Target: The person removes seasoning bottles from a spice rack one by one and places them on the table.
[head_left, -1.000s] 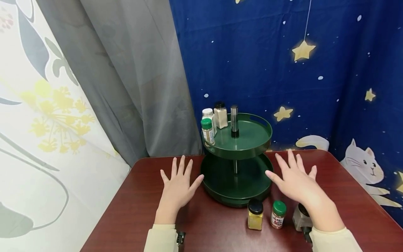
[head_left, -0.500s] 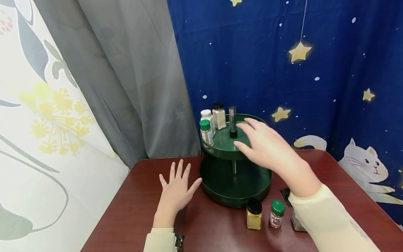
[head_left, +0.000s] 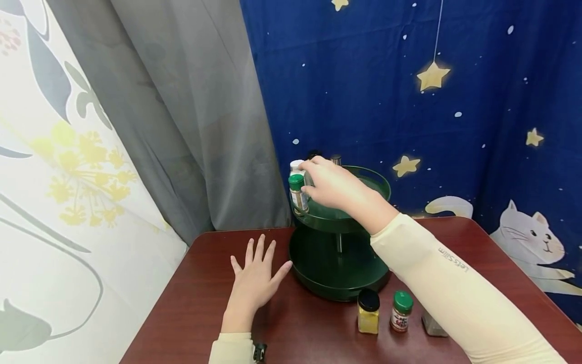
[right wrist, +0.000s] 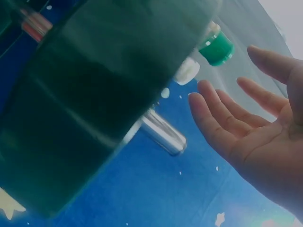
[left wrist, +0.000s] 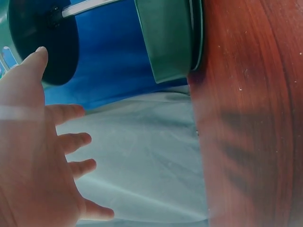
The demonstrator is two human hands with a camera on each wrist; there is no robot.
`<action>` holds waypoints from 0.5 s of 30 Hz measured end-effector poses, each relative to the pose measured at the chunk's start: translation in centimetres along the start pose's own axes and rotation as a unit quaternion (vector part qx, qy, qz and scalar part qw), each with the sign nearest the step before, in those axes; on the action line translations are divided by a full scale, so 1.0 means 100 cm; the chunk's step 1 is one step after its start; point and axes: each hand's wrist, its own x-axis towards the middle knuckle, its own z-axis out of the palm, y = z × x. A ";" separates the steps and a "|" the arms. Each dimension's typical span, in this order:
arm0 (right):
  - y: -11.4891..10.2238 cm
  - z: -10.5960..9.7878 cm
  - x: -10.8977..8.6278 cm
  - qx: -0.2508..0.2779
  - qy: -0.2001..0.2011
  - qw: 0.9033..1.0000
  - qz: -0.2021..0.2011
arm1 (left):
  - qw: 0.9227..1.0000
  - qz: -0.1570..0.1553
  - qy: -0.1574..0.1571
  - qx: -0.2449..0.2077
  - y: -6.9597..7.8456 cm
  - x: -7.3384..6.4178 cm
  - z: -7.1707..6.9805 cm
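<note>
My right hand (head_left: pixel 334 184) hangs over the upper tier of a green two-tier turntable (head_left: pixel 341 225), beside a green-capped spice bottle (head_left: pixel 297 194). In the right wrist view its fingers are spread and loosely bent, apart from the green cap (right wrist: pixel 218 47). A white-capped bottle (head_left: pixel 296 167) stands just behind, and a black-capped jar (head_left: pixel 313 153) is mostly hidden by the hand. My left hand (head_left: pixel 254 280) hovers above the table left of the turntable, fingers spread, holding nothing; the left wrist view shows the hand's shadow (left wrist: pixel 241 151) on the wood.
On the dark red table (head_left: pixel 191 303), in front of the turntable, stand a yellow jar with a black lid (head_left: pixel 368 311), a green-capped red bottle (head_left: pixel 401 311) and a grey jar (head_left: pixel 434 326) partly behind the right sleeve. A metal post (right wrist: pixel 163 132) rises from the turntable's middle. Curtains (head_left: pixel 364 91) hang behind.
My right hand has swung left from beside the turntable, across its upper tier, to the bottles at its left edge. The left hand has barely moved.
</note>
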 end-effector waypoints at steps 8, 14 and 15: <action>0.001 0.012 0.010 -0.005 -0.030 0.999 -0.034 | 1.000 -0.007 -0.014 -0.003 0.000 0.000 0.002; 0.003 0.019 0.011 0.003 -0.016 0.999 -0.041 | 1.000 -0.007 -0.017 -0.006 0.000 0.001 0.002; 0.003 0.019 0.011 0.005 -0.011 0.999 -0.042 | 1.000 -0.008 -0.018 -0.007 0.000 0.001 0.002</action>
